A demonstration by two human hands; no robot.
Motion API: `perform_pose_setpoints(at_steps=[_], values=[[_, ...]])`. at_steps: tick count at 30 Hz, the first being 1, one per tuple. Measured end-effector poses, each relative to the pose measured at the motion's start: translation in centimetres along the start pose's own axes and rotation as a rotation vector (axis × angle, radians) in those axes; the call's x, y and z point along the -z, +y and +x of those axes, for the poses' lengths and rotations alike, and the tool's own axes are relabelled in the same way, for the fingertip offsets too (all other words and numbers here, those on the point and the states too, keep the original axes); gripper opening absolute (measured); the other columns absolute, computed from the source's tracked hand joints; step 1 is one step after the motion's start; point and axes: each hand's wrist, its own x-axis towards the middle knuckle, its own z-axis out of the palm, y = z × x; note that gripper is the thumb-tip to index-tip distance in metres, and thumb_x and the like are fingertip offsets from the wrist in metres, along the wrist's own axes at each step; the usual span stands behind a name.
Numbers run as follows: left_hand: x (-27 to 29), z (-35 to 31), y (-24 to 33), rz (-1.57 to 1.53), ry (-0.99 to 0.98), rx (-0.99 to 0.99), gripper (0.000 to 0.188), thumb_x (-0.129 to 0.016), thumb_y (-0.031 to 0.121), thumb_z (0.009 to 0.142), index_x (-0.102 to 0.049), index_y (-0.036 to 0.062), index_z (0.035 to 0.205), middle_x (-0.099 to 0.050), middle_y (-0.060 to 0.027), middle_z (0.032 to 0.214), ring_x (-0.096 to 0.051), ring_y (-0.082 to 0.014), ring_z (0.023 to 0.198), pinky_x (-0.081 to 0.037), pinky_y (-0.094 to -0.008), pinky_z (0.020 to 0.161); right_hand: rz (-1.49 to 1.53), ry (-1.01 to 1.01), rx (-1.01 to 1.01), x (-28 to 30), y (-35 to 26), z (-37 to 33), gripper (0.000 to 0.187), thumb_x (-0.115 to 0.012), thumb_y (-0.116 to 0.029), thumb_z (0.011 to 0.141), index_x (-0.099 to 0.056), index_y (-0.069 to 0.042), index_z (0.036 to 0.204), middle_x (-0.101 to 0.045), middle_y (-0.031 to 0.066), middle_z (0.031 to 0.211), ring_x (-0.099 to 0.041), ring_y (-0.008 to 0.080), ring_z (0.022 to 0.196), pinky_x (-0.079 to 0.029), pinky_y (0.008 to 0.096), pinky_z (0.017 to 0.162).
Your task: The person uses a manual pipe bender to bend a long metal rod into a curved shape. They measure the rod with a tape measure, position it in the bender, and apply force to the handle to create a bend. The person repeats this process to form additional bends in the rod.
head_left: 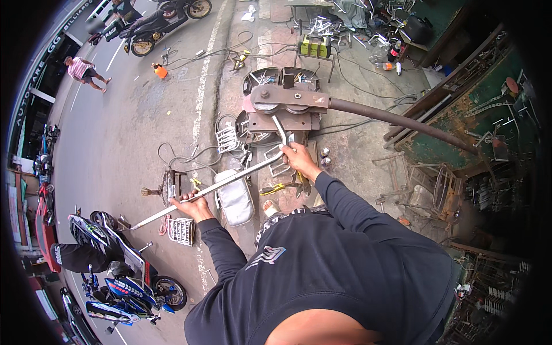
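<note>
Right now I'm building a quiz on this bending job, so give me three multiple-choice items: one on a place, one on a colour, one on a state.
1. Where is the bent end of the metal tube?
A. at the bending machine
B. on the motorcycle
C. flat on the road

2. What colour are the person's sleeves?
A. white
B. dark navy
C. orange

3. How is the tube held?
A. left hand only
B. right hand only
C. both hands grip it

Answers: 1 A, the curved end sits against the machine's rollers. 2 B, both forearms are in dark fabric. 3 C, each hand closes around the tube.
</note>
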Motion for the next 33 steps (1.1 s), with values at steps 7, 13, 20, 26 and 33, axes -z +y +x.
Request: perform_pose_setpoints(at_steps=[7,13,20,26,33], values=[[-0.6,13.5,-7.4,0.263,-0.022,0.152,0.048,-0.04,0.053,0.109,-0.035,0.0127,0.084,-0.031,0.0,0.062,-0.03,-0.0149,0.049,-0.037,-0.0343,0.05,0.18,0.237,-0.153,-3.6,2.9,3.1,0.036,-0.065,-0.038,0.101,-0.064,-0.004,0.088,-0.058,0.0008,0.063,-0.051,0.01,0.05,-0.037,0.0302,0.047],[-9.5,16.6,-15.1,0.289,0.075,0.211,0.052,-0.047,0.05,0.108,-0.033,0.0058,0.084,-0.038,-0.005,0.068,-0.038,-0.0184,0.053,-0.039,-0.0335,0.047,-0.18,0.44,-0.027,-1.7,2.6,10.3,0.055,-0.061,-0.053,0.1,-0.067,-0.001,0.084,-0.066,0.008,0.062,-0.063,0.0185,0.055,-0.048,0.037,0.056],[-16.2,18.6,-18.4,0.416,0.146,0.161,0.058,-0.048,0.053,0.105,-0.039,0.0011,0.082,-0.05,-0.0115,0.068,-0.046,-0.0234,0.053,-0.042,-0.0395,0.049,0.116,0.463,-0.054,-2.9,0.3,14.6,0.041,-0.065,-0.038,0.102,-0.067,0.0,0.09,-0.07,0.0063,0.068,-0.055,0.0103,0.045,-0.041,0.0298,0.043],[-14.6,19.5,-18.7,0.344,0.103,0.187,0.049,-0.048,0.05,0.105,-0.042,0.0068,0.081,-0.05,-0.0082,0.067,-0.048,-0.0227,0.054,-0.046,-0.0423,0.055,0.119,0.504,-0.128,-4.4,-0.1,14.3,0.039,-0.062,-0.035,0.105,-0.068,0.003,0.101,-0.073,0.0062,0.077,-0.054,0.0089,0.045,-0.04,0.0269,0.042],[-13.1,26.0,-11.1,-0.069,-0.183,0.343,0.043,-0.051,0.032,0.101,-0.042,0.0142,0.063,-0.046,-0.0003,0.054,-0.042,-0.0173,0.044,-0.049,-0.0336,0.056,-0.076,0.394,-0.036,-2.2,-0.2,14.7,0.042,-0.063,-0.041,0.102,-0.073,-0.002,0.09,-0.07,0.0045,0.066,-0.058,0.0104,0.049,-0.043,0.0305,0.047]])
